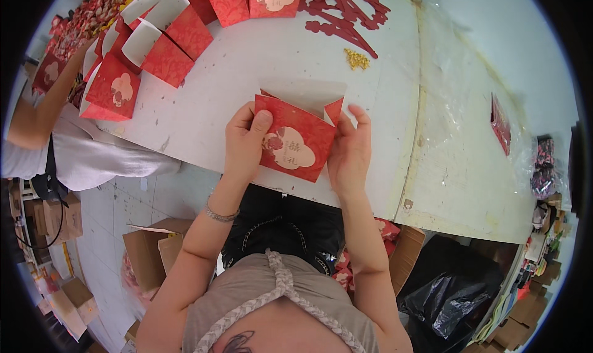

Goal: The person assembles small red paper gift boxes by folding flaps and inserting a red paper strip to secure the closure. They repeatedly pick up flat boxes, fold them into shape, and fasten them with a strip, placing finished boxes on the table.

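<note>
A red paper gift box (287, 121) with a pale cloud-shaped label stands above the near edge of the table, its top open and its pale flaps raised. My left hand (246, 137) grips its left side, the thumb pressed on the front and the other fingers behind. On the other side, my right hand (349, 152) is closed against the box's right edge, with one fingertip raised beside the corner. Beyond it lie a small heap of gold pieces (356, 59) and a pile of dark red cut-out strips (346, 10).
Several red boxes with open tops (170, 59) line the far left of the white table (210, 106). A co-worker's arm (40, 115) reaches in there. Plastic sheeting (457, 50) covers the table's right part. An open carton (145, 254) and a black bag (448, 291) lie below.
</note>
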Tool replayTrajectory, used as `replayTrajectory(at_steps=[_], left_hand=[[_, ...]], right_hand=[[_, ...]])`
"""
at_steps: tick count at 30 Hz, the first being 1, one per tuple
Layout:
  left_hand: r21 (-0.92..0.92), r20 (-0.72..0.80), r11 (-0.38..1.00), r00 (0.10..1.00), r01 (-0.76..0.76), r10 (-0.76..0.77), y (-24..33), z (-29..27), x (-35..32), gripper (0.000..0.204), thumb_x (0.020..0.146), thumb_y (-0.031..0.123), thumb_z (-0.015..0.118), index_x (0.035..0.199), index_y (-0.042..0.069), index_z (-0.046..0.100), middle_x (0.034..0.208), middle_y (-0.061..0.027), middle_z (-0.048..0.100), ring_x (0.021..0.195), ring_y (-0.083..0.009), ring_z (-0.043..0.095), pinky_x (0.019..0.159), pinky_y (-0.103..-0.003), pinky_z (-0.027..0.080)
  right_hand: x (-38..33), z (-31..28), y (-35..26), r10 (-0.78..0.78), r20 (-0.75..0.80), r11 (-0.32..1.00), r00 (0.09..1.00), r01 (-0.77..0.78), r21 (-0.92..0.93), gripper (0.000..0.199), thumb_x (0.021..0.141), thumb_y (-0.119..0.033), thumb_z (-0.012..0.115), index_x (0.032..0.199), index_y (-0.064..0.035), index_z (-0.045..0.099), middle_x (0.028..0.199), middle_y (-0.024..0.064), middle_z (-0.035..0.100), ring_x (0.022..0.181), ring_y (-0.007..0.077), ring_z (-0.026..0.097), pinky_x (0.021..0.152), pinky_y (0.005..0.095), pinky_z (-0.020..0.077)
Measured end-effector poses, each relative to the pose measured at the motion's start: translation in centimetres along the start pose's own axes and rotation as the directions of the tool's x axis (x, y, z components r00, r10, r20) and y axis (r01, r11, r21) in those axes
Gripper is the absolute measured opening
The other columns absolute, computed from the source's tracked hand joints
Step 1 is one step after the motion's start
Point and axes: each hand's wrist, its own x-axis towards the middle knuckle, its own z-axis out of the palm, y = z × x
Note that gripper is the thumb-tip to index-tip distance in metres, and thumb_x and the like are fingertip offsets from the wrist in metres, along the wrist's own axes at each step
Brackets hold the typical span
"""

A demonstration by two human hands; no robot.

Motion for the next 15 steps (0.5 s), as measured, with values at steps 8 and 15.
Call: replayTrajectory(at_steps=[8,15], left_hand=[[-0.168,0.067,0.969,0.983,0.179,-0.17,1.2,-0.1,0.4,0.034,0.097,0.029,0.05,0.116,0.001,0.053,0.104,-0.0052,0.062,0.09,-0.0098,0.059,0.079,-0.026,0.05],[0.014,0.007,0.999,0.999,0.036,-0.036,0.8,0.0,0.2,0.027,0.096,0.023,0.053,0.11,0.001,0.055,0.096,-0.0029,0.062,0.084,-0.0062,0.056,0.073,-0.021,0.048]], right_hand=[[0.5,-0.4,-0.6,0.279,-0.062,0.937,0.958,-0.286,-0.201,0.028,0.087,-0.009,0.064,0.111,0.0046,0.06,0.097,0.0107,0.066,0.087,0.012,0.061,0.077,0.0251,0.0498],[0.7,3.4,-1.5,-0.136,-0.111,0.991,0.984,0.133,-0.03,0.015,0.08,-0.002,0.069,0.093,0.0008,0.061,0.117,0.0132,0.057,0.096,0.0121,0.055,0.076,0.0244,0.0474]])
